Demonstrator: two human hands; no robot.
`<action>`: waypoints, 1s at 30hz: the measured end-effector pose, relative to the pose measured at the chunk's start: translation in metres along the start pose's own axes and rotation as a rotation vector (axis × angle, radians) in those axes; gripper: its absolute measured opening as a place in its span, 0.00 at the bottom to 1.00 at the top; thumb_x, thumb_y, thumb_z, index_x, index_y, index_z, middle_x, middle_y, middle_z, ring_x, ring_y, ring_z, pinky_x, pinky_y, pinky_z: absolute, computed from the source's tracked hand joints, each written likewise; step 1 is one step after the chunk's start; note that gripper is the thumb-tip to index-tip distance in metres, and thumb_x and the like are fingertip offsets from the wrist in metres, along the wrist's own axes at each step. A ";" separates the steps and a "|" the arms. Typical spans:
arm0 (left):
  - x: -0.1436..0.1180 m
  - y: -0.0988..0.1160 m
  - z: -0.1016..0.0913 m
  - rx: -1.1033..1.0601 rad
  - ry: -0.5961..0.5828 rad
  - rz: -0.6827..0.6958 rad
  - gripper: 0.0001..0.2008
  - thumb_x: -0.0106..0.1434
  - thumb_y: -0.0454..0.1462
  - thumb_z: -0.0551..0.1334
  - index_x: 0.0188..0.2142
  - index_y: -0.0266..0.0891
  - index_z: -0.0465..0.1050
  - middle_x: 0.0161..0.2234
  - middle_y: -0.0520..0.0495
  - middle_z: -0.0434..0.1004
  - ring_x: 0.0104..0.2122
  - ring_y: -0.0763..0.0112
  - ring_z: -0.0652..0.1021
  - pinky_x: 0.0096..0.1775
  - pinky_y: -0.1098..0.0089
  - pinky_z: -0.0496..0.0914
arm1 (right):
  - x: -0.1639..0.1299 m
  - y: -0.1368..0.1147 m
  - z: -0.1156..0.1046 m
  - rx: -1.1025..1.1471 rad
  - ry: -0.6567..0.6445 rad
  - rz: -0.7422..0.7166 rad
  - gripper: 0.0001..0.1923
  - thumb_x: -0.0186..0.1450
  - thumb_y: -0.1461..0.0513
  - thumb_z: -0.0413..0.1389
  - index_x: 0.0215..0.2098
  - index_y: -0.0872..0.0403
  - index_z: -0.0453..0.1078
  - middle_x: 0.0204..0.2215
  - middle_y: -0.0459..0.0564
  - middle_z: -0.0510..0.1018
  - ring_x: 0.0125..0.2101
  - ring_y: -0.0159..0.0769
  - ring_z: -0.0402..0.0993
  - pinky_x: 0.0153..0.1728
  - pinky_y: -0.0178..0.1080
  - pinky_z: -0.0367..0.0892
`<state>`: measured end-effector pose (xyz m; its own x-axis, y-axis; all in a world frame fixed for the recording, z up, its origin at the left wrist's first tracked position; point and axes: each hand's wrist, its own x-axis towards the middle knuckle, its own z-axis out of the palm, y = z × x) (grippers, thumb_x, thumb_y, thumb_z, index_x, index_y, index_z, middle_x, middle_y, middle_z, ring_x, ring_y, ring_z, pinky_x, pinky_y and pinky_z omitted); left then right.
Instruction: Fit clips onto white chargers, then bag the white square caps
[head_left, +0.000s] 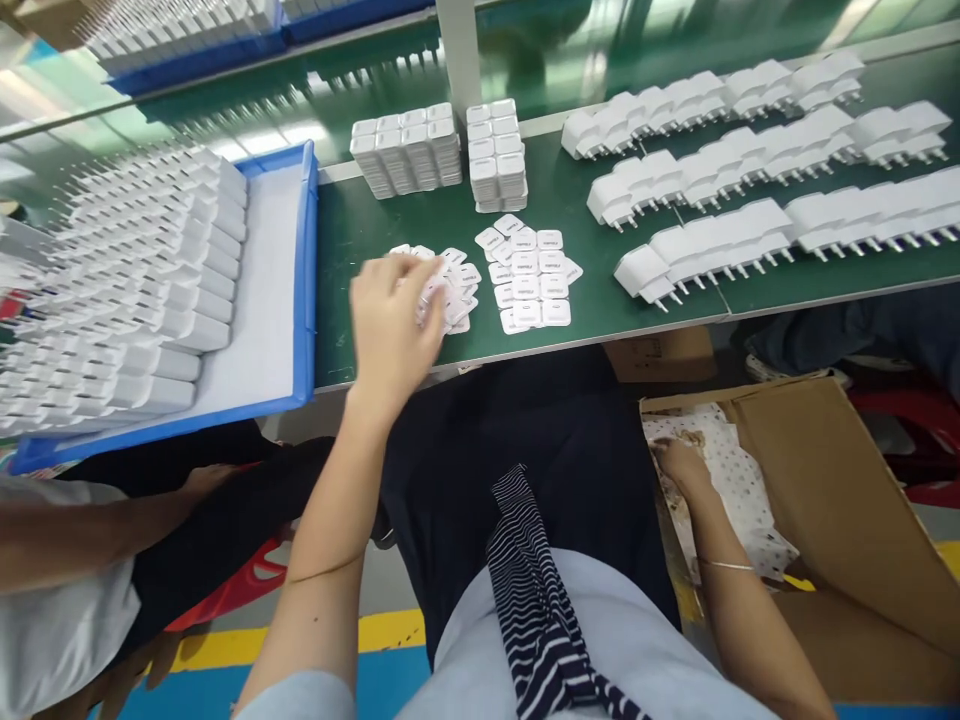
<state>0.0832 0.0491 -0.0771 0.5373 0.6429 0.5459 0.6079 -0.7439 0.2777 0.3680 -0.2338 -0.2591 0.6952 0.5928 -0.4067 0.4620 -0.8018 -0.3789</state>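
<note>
My left hand (394, 315) reaches over the front of the green bench (375, 225) and rests on a loose pile of small white square caps (457, 285); whether its blurred fingers grip any cap I cannot tell. A second flat spread of the same caps (529, 275) lies just to its right. My right hand (679, 462) is down beside my lap, inside an open cardboard box (825, 480), fingers on the speckled white sheets (739, 480) in it.
A blue tray (304, 270) packed with white chargers sits at the left. Two blocks of stacked white adapter bodies (409, 150) stand behind the caps. Rows of white plug adapters (750, 170) cover the right bench. Another person's arm (90, 530) is at lower left.
</note>
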 end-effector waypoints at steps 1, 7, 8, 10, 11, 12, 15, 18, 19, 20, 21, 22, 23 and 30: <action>0.002 0.013 0.007 -0.035 -0.062 0.069 0.18 0.69 0.44 0.57 0.55 0.42 0.70 0.53 0.41 0.73 0.54 0.54 0.71 0.56 0.53 0.60 | 0.005 -0.011 -0.007 0.026 -0.031 -0.016 0.05 0.64 0.63 0.60 0.32 0.58 0.77 0.31 0.58 0.81 0.37 0.47 0.79 0.41 0.46 0.71; -0.008 0.067 0.043 -0.071 -0.273 0.387 0.16 0.69 0.37 0.58 0.54 0.34 0.70 0.56 0.36 0.74 0.58 0.52 0.71 0.62 0.47 0.54 | -0.015 -0.112 -0.045 0.556 -0.172 -0.313 0.16 0.67 0.51 0.55 0.38 0.54 0.77 0.31 0.52 0.82 0.32 0.38 0.79 0.35 0.37 0.72; -0.014 0.071 0.043 -0.058 -0.249 0.418 0.13 0.70 0.34 0.55 0.52 0.34 0.71 0.54 0.36 0.76 0.55 0.55 0.75 0.61 0.48 0.57 | -0.025 -0.128 -0.048 0.738 -0.195 -0.368 0.17 0.66 0.49 0.56 0.38 0.54 0.76 0.31 0.52 0.82 0.32 0.37 0.79 0.35 0.37 0.72; -0.031 0.074 0.039 -0.014 -0.163 0.493 0.13 0.70 0.29 0.53 0.48 0.35 0.73 0.49 0.39 0.80 0.49 0.59 0.79 0.59 0.51 0.62 | -0.043 -0.154 -0.052 1.054 -0.265 -0.421 0.18 0.64 0.47 0.58 0.41 0.52 0.76 0.35 0.51 0.82 0.35 0.38 0.79 0.35 0.37 0.73; -0.041 0.075 0.035 0.010 -0.115 0.541 0.13 0.69 0.29 0.53 0.47 0.35 0.74 0.47 0.40 0.81 0.47 0.60 0.80 0.57 0.52 0.65 | -0.050 -0.164 -0.052 1.184 -0.323 -0.424 0.18 0.64 0.47 0.59 0.43 0.51 0.76 0.37 0.50 0.82 0.37 0.38 0.79 0.36 0.38 0.73; -0.052 0.077 0.031 0.029 -0.072 0.590 0.12 0.69 0.28 0.55 0.47 0.34 0.74 0.45 0.40 0.82 0.46 0.60 0.80 0.56 0.53 0.67 | -0.056 -0.172 -0.051 1.284 -0.391 -0.413 0.19 0.63 0.47 0.59 0.45 0.50 0.76 0.40 0.50 0.82 0.38 0.38 0.79 0.38 0.38 0.74; -0.080 0.084 0.013 0.005 -0.017 0.674 0.10 0.66 0.30 0.60 0.47 0.34 0.74 0.44 0.40 0.82 0.46 0.59 0.81 0.53 0.55 0.71 | -0.065 -0.184 -0.043 1.390 -0.578 -0.348 0.17 0.60 0.52 0.65 0.43 0.51 0.78 0.39 0.49 0.83 0.36 0.37 0.79 0.39 0.38 0.73; -0.096 0.089 -0.004 -0.178 -0.082 0.575 0.16 0.65 0.41 0.63 0.50 0.36 0.73 0.45 0.41 0.82 0.47 0.58 0.80 0.52 0.55 0.72 | -0.068 -0.185 -0.034 1.335 -0.606 -0.305 0.13 0.54 0.57 0.69 0.37 0.53 0.79 0.33 0.49 0.84 0.32 0.36 0.79 0.35 0.37 0.73; -0.097 0.089 -0.009 -0.249 -0.099 0.507 0.20 0.64 0.43 0.64 0.53 0.36 0.71 0.47 0.40 0.81 0.49 0.57 0.79 0.53 0.55 0.72 | -0.069 -0.185 -0.032 1.327 -0.596 -0.313 0.13 0.54 0.58 0.69 0.36 0.53 0.79 0.33 0.48 0.84 0.31 0.36 0.79 0.35 0.37 0.73; -0.096 0.088 -0.012 -0.307 -0.107 0.428 0.23 0.64 0.43 0.64 0.55 0.35 0.69 0.50 0.38 0.79 0.52 0.56 0.78 0.54 0.55 0.71 | -0.071 -0.185 -0.030 1.324 -0.592 -0.331 0.13 0.54 0.58 0.69 0.37 0.52 0.80 0.33 0.48 0.84 0.32 0.36 0.79 0.35 0.37 0.73; -0.095 0.086 -0.014 -0.346 -0.110 0.347 0.25 0.64 0.41 0.64 0.58 0.35 0.67 0.54 0.36 0.76 0.55 0.55 0.75 0.56 0.55 0.70 | -0.073 -0.185 -0.028 1.318 -0.602 -0.353 0.14 0.54 0.58 0.69 0.39 0.51 0.79 0.33 0.47 0.84 0.32 0.36 0.80 0.36 0.38 0.74; -0.092 0.084 -0.015 -0.369 -0.111 0.271 0.25 0.65 0.38 0.63 0.60 0.35 0.65 0.57 0.34 0.72 0.59 0.55 0.72 0.58 0.55 0.69 | -0.075 -0.185 -0.027 1.305 -0.624 -0.373 0.15 0.55 0.58 0.69 0.40 0.50 0.79 0.34 0.47 0.84 0.33 0.37 0.80 0.37 0.39 0.74; -0.090 0.081 -0.014 -0.383 -0.120 0.199 0.25 0.66 0.36 0.62 0.61 0.35 0.63 0.60 0.34 0.68 0.61 0.55 0.70 0.59 0.54 0.68 | -0.078 -0.185 -0.025 1.288 -0.647 -0.388 0.15 0.56 0.58 0.68 0.41 0.50 0.79 0.34 0.47 0.84 0.34 0.38 0.80 0.37 0.40 0.75; -0.095 0.072 -0.006 -0.643 -0.333 -0.218 0.14 0.68 0.36 0.59 0.53 0.43 0.74 0.52 0.44 0.77 0.53 0.63 0.76 0.56 0.59 0.71 | -0.090 -0.186 -0.017 1.172 -0.633 -0.398 0.13 0.55 0.55 0.68 0.36 0.52 0.79 0.31 0.46 0.82 0.31 0.37 0.77 0.34 0.39 0.74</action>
<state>0.0730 -0.0662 -0.1042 0.6543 0.7329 0.1866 0.3146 -0.4882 0.8141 0.2289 -0.1391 -0.1382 0.1169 0.9493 -0.2917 -0.3776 -0.2292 -0.8972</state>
